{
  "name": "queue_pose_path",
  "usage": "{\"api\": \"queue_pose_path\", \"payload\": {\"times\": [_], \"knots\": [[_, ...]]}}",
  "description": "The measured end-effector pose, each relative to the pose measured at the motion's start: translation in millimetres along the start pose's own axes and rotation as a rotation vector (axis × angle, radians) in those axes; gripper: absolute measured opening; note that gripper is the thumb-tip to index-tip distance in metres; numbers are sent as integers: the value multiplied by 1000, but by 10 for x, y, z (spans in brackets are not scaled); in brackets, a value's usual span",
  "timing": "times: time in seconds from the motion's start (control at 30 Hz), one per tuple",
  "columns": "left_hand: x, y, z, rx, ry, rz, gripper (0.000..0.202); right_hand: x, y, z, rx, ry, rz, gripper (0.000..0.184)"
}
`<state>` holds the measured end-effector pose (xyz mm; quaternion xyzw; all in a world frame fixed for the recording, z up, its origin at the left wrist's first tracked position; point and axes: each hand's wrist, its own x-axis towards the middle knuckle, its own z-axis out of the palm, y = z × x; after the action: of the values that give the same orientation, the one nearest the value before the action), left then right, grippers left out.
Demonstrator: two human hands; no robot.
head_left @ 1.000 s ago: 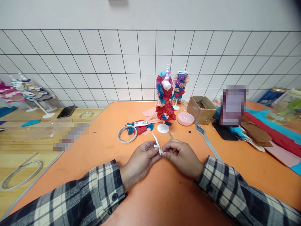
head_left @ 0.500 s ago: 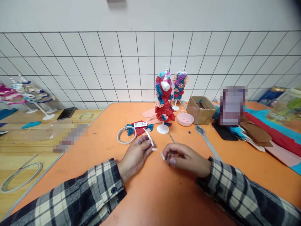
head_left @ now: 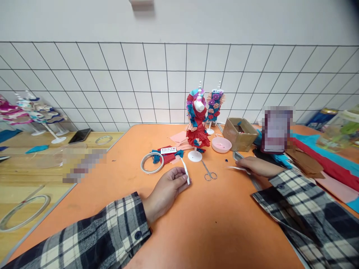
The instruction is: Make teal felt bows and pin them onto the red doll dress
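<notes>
My left hand (head_left: pixel 167 185) rests on the orange table (head_left: pixel 196 228) with its fingers pinched on a short white strip (head_left: pixel 185 171) that stands up from them. My right hand (head_left: pixel 256 166) lies far out to the right near the table's metal edge, holding a thin white backing strip (head_left: pixel 235 168) that points left. Small scissors (head_left: pixel 209 173) lie on the table between the two hands. A roll of white tape (head_left: pixel 152 163) sits just beyond my left hand.
A mannequin in a red paper dress (head_left: pixel 197 129) stands behind the scissors, a second dressed one (head_left: pixel 214 104) behind it. Nearby are a pink dish (head_left: pixel 221 144), a cardboard box (head_left: pixel 240 129) and coloured paper sheets (head_left: pixel 322 164). More dressed figures (head_left: pixel 33 112) stand on the wooden table at left.
The two hands were together on the strip, then pulled apart. My right hand moved far right with a peeled piece; my left hand kept its strip. The scissors are now uncovered.
</notes>
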<state>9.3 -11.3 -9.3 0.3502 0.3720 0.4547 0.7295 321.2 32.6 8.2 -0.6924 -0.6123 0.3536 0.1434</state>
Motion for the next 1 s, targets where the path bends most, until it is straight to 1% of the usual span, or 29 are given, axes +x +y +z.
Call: {"api": "queue_pose_path", "payload": {"times": [0.07,0.17,0.3,0.47,0.67,0.87,1.0], "knots": [[-3,-4,0,-6,-8,-12,12,38,21,10,-54,-14,58,33],[-5,-11,-2,-11,-13,-20,13,66,11,29,-143,-3,92,34],[-3,-22,-6,-5,-9,-22,13,107,41,54,-252,24,93,30],[-8,-19,-4,33,-13,-31,14,135,123,104,-298,38,79,23],[-23,-2,9,48,-17,-34,17,133,135,94,-321,51,99,27],[-19,-4,9,57,-25,-33,15,193,162,49,-375,52,124,29],[-19,0,9,72,-33,-41,15,184,123,10,-421,44,149,33]]}}
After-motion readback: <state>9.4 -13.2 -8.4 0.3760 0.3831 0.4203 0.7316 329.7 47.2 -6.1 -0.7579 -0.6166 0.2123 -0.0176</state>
